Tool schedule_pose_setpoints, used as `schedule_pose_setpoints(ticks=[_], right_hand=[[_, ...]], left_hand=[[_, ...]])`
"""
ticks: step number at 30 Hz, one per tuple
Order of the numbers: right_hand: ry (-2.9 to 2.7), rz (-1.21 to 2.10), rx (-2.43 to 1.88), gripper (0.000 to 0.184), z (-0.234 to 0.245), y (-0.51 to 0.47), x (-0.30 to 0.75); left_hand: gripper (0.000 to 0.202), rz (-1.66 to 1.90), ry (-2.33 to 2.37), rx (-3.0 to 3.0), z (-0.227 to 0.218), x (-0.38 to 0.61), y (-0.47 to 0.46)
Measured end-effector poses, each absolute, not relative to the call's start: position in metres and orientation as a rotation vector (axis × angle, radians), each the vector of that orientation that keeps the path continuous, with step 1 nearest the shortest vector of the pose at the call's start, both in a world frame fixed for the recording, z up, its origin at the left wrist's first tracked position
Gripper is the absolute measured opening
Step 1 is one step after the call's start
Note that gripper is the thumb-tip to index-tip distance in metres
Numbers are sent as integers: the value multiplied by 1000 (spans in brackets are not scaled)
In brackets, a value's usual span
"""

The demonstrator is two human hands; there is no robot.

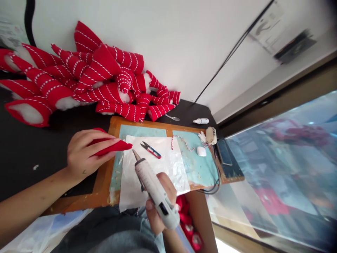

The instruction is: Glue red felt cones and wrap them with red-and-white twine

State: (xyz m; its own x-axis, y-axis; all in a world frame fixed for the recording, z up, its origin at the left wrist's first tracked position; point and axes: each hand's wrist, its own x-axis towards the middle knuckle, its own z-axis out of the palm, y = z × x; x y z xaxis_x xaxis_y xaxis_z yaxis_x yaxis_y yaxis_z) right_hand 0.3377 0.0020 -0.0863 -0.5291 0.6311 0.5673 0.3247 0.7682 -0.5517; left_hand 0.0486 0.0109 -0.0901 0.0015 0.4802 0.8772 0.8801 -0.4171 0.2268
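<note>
Left hand [84, 154] — fingers closed on a red felt strip [113, 147] — lies at nine o'clock from the right hand [154, 218], its fingers wrapped round a white hot glue gun [152, 186] above a plastic sheet [171, 165].

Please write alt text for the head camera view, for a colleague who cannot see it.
A person's left hand pinches folded red fabric while the right hand holds a white hot glue gun over a translucent sheet on a wooden board. Red-handled thread snips lie on the sheet, and a heap of red, white-striped stuffed cones sits beyond.
</note>
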Motion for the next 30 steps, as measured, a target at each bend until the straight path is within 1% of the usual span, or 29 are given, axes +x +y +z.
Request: schedule_pose_setpoints(ticks=[4,8,13,23,30], right_hand=[[-2077,510,-655,9,-74,7,328],[-2090,527,-637,8,-64,11,325],[-2103,477,-650,12,-68,12,325],[-2107,466,-675,12,-70,14,329],[-2119,442,-688,14,-73,11,325]], left_hand=[[29,-1316,-1385,-1917,-91,51,9],[28,-1325,-1394,-1908,-91,51,8],[27,-1330,-1401,-1910,-93,52,10],[19,-1414,-1488,-1864,-91,54,10],[16,-1382,-1507,-1860,-94,53,9]])
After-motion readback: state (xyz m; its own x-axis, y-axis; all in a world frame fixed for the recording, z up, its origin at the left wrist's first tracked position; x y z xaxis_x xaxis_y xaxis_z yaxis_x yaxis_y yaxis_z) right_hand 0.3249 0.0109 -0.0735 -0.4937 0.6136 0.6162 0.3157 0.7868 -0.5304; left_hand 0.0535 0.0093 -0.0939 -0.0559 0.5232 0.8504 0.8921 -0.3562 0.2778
